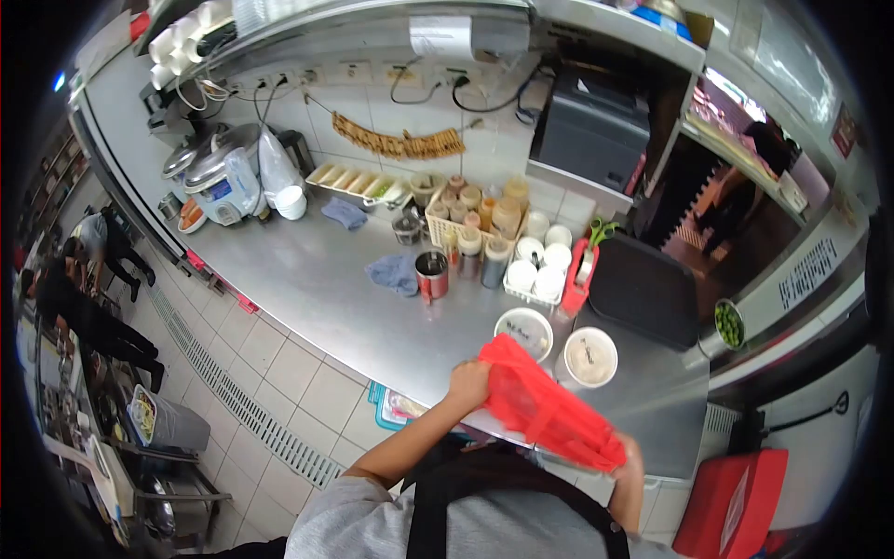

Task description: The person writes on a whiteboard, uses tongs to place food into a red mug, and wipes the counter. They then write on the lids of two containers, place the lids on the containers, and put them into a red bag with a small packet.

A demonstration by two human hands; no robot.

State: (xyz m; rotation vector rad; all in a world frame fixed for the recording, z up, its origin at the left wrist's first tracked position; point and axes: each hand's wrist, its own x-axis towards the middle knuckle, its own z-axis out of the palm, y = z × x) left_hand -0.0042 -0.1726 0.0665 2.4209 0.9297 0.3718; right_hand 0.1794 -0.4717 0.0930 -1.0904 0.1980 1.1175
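A red plastic bag (pixel 549 405) is stretched between my hands over the front edge of the steel counter. My left hand (pixel 469 384) is closed on its upper left corner. At its lower right end, my right hand (pixel 629 456) grips the bag. Just beyond the bag stand two round white tubs with writing on their lids, one (pixel 523 333) behind my left hand's side and the other (pixel 590 358) further right. The bag partly overlaps the left tub's front.
Behind are a red cup (pixel 432 275), blue cloths (pixel 393 274), a basket of sauce bottles (pixel 475 224), white containers (pixel 540 265), a red tape dispenser (pixel 579 275) and a black tray (pixel 644 289). Two people (pixel 88 317) stand far left. A red bin (pixel 731 503) is at lower right.
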